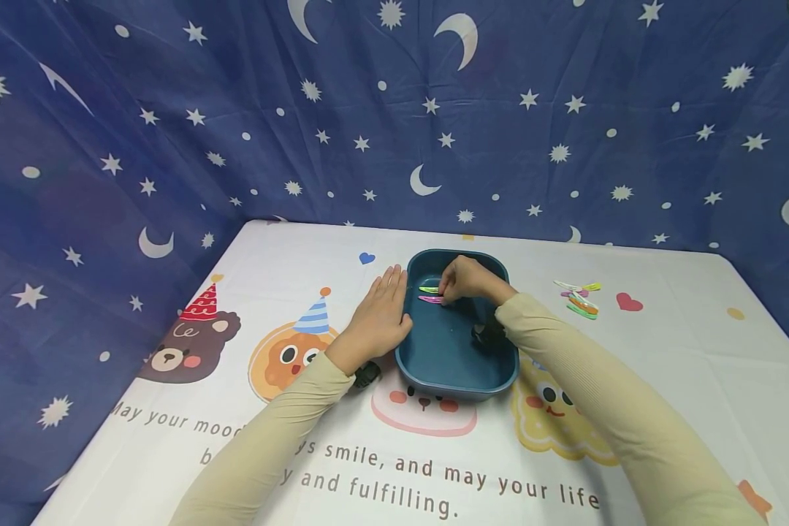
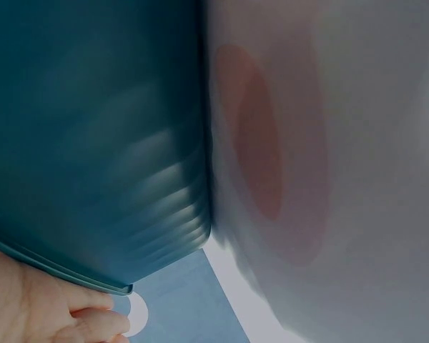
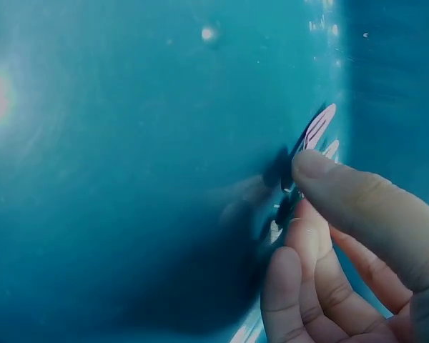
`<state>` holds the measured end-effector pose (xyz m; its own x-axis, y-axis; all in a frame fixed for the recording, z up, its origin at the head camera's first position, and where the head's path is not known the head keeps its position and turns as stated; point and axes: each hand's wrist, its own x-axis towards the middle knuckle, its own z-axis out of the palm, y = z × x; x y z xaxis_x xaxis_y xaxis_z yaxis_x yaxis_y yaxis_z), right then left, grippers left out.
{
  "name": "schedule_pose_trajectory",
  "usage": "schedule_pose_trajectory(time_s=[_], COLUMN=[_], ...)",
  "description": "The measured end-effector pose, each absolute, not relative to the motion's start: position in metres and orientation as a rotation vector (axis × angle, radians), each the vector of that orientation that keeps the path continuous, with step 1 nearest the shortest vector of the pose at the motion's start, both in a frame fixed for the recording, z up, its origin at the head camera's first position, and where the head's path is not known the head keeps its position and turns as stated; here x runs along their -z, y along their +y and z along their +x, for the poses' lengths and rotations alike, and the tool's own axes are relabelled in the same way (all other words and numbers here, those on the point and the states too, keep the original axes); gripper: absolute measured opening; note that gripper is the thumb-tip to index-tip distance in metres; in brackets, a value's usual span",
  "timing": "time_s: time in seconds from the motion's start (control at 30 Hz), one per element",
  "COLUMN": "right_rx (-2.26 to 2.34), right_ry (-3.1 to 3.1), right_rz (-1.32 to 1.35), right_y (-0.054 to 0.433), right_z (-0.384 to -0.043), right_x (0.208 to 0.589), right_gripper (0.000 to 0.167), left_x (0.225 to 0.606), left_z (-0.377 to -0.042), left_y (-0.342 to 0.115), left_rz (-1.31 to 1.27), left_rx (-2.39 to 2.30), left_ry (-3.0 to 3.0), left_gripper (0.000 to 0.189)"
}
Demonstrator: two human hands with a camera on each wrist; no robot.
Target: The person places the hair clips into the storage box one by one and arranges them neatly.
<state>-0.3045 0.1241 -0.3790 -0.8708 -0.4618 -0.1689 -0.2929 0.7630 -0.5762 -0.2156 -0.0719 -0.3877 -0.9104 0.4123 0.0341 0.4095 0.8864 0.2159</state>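
Observation:
A dark teal plastic basin (image 1: 447, 351) stands on the table. My left hand (image 1: 380, 310) lies with straight fingers along its left side, and in the left wrist view the fingers (image 2: 93, 321) show at the rim. Inside the basin, near the far end, my right hand (image 1: 463, 277) pinches a pink hair clip (image 1: 429, 299) between thumb and fingers; the clip's tip (image 3: 320, 127) sticks out past the thumb in the right wrist view. A yellow-green hair clip (image 1: 429, 289) lies just beyond it, partly hidden by the hand.
Right of the basin, several coloured hair clips (image 1: 581, 301) lie in a loose pile on the white printed tablecloth (image 1: 684, 380). A blue curtain (image 1: 381, 175) with moons and stars hangs behind the table and along its left side.

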Motion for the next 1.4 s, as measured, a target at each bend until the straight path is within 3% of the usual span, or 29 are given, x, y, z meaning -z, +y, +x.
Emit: schedule_pose_trajectory(time_s=[1.4], right_rx=[0.812], right_ry=[2.627], right_rz=[-0.531], right_y=[0.1258], right_z=[-0.3044], right_x=[0.3777], right_gripper=[0.012], left_x=[0.3882], left_z=[-0.2157], left_y=[-0.0716], left_rz=[0.655], left_rx=[-0.342], left_ry=[3.036], left_gripper=[0.070])
